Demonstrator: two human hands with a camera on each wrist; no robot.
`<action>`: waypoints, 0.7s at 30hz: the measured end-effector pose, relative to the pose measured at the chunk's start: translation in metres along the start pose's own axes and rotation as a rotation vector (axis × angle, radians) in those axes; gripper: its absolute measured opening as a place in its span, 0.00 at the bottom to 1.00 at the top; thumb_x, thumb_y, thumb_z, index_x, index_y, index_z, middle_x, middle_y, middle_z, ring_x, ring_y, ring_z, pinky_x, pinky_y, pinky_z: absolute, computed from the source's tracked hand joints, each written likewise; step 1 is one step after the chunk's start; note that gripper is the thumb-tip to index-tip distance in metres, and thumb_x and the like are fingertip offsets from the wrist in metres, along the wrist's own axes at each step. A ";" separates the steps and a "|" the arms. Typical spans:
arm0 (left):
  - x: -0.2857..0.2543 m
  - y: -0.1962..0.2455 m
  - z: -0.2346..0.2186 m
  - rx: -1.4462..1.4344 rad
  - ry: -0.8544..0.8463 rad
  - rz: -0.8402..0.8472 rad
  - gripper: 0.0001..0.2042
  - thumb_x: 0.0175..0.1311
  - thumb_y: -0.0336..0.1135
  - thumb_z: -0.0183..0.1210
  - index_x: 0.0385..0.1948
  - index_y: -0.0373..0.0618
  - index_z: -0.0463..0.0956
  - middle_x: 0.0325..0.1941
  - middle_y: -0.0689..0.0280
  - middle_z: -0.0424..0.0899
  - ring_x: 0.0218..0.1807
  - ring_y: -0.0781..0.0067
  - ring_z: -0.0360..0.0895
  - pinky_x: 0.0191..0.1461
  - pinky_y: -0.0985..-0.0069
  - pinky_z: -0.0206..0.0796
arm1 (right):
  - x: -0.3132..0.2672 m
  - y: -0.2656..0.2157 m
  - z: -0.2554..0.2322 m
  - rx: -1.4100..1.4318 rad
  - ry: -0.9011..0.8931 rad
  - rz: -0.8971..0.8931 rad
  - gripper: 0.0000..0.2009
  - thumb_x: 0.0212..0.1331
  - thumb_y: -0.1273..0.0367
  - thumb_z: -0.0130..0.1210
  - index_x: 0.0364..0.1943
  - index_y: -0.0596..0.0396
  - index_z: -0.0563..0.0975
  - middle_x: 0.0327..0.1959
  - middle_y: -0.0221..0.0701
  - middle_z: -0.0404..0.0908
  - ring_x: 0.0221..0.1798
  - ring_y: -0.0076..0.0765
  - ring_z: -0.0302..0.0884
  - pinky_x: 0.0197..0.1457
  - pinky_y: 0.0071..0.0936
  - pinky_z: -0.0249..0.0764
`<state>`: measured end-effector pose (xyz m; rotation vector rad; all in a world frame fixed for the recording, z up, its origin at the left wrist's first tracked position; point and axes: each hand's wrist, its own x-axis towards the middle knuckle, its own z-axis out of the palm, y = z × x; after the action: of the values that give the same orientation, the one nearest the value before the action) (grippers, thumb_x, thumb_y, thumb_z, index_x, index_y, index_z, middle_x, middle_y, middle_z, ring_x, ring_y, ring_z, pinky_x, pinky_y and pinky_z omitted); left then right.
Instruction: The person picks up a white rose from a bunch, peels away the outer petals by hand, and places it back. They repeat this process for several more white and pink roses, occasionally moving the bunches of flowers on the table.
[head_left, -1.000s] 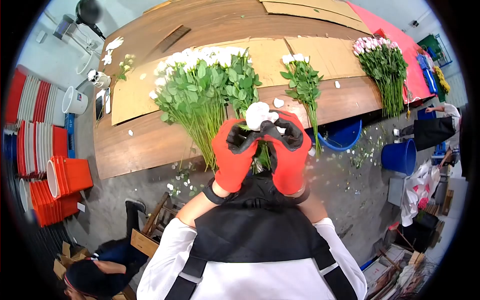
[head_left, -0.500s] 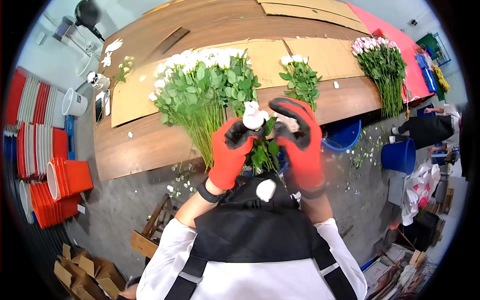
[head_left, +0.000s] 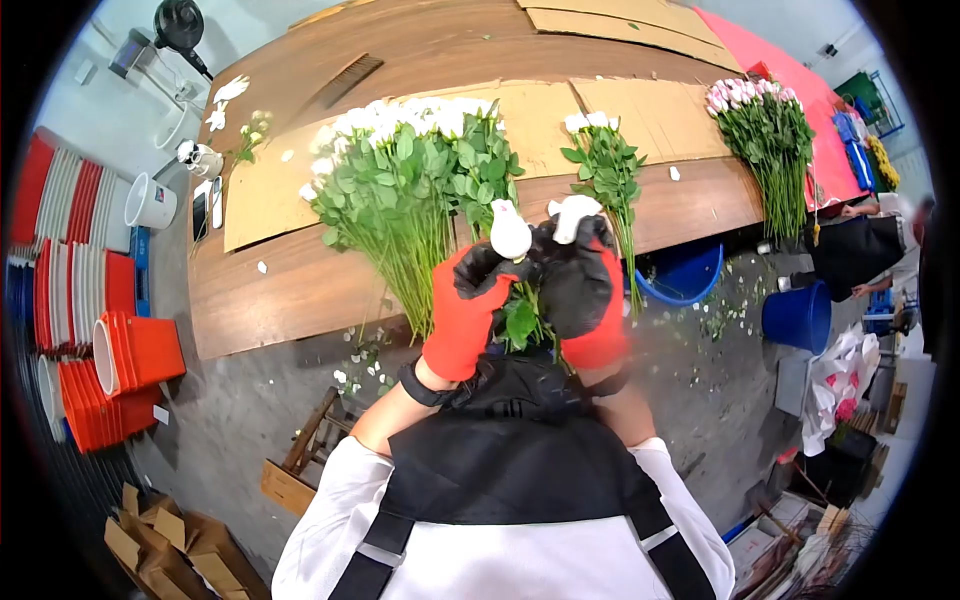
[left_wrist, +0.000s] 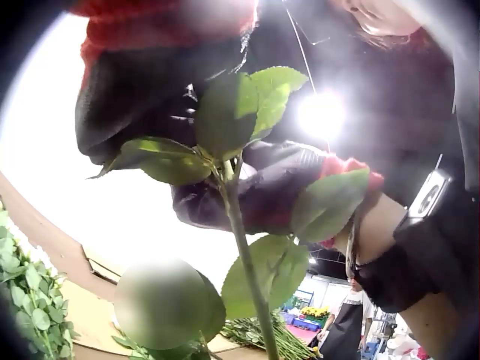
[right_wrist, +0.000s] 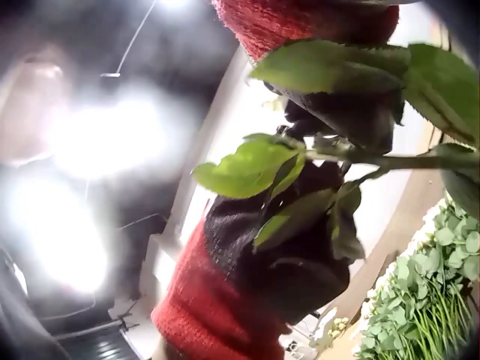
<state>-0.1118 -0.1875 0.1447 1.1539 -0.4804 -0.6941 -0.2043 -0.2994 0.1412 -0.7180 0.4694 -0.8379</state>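
Back in beside the white rose, right hand pinching a pulled petal; left hand gripping the stem near the table edge. Outer petals going, big bunch left.

Wooden table: cardboard sheets, white rose bunches.

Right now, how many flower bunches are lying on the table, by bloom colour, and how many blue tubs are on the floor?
White-bloom bunches: 2, the big bunch and the small bunch
Pink-bloom bunches: 1, the pink bunch
Blue tubs: 2, the tub by the table and the tub to the right
Total: 5
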 end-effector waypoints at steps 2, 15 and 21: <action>0.001 0.003 -0.002 0.018 0.033 0.010 0.11 0.55 0.22 0.61 0.41 0.35 0.77 0.35 0.67 0.83 0.39 0.80 0.77 0.45 0.80 0.68 | -0.005 -0.012 0.002 -0.235 -0.160 -0.244 0.11 0.64 0.66 0.50 0.37 0.60 0.77 0.40 0.34 0.80 0.48 0.35 0.74 0.52 0.29 0.70; -0.005 -0.002 0.000 0.342 0.121 0.219 0.19 0.41 0.16 0.60 0.40 0.37 0.75 0.37 0.64 0.76 0.39 0.75 0.73 0.45 0.78 0.67 | -0.029 -0.027 0.047 -0.778 -0.072 -0.316 0.14 0.47 0.78 0.65 0.41 0.60 0.79 0.43 0.34 0.78 0.47 0.32 0.75 0.53 0.28 0.70; -0.006 0.000 0.005 0.193 0.130 0.134 0.16 0.46 0.18 0.61 0.41 0.36 0.75 0.36 0.65 0.79 0.39 0.77 0.75 0.45 0.78 0.68 | -0.030 -0.010 0.034 -0.320 -0.024 -0.105 0.10 0.57 0.78 0.59 0.43 0.62 0.77 0.44 0.28 0.78 0.47 0.22 0.74 0.53 0.23 0.69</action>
<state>-0.1196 -0.1869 0.1462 1.3257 -0.5174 -0.4611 -0.2051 -0.2668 0.1745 -1.0543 0.5545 -0.8606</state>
